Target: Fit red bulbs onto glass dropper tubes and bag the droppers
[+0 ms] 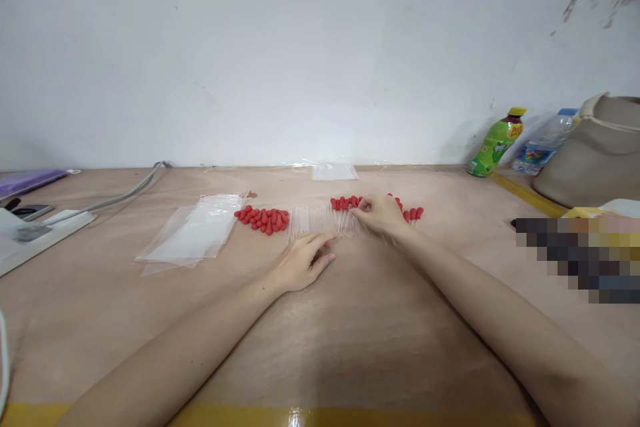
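Note:
My left hand (304, 261) rests on the table with its thumb and fingers apart, holding nothing. Its fingertips lie just in front of a row of thin clear tubes (310, 219). Left of those tubes is a pile of loose red rubber bulbs (263, 219). My right hand (380, 213) pinches at the right end of a row of droppers (345, 205), clear tubes with red bulbs at their far ends. The dropper at its fingertips is mostly covered. More red-bulbed droppers (414, 215) lie to the right, partly behind that hand.
Flat clear plastic bags (195, 230) lie at the left, another bag (334, 172) by the wall. A power strip (50, 233) with a grey cable and a purple packet (33, 180) sit far left. At right stand a green bottle (497, 143), a water bottle (545, 140) and a beige container (595, 153).

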Motion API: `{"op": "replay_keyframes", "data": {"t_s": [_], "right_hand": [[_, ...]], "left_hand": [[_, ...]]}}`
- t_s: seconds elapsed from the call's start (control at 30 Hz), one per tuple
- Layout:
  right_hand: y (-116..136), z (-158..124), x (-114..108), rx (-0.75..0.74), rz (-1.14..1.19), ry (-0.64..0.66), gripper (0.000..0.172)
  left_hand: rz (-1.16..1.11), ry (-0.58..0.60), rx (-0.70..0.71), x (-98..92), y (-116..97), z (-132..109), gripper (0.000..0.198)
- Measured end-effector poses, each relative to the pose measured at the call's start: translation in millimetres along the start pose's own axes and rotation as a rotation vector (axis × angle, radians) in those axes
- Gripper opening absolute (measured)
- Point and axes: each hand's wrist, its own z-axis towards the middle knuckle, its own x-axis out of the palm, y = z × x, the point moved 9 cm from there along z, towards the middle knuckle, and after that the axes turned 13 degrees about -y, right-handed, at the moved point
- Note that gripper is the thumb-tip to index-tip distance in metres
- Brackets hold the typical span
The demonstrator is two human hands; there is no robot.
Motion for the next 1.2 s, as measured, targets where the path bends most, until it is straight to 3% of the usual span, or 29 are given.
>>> {"op": "replay_keyframes", "data": {"t_s": [0.17,0.4,0.77,1.2], "right_hand": [[11,-8,7,0.004,-0.101,0.063,0.014],[2,-9,4,0.030,-0.134,0.050,0.015],[12,-12,-1,-0.073,-0.270,0.018,0.021],[17,-19,11,0.002,-0.345,0.195,0.029]], "left_hand": [[0.006,0.010,-0.010,0.2,0,0,0.034],[-0.002,-0.007,0.006,-0.4,0,0,0.029],[0.020,0.027,0.014,2.3,0,-1,0.023],[0.006,0.021,0.030,2.4,-1,-1,0.021]]}}
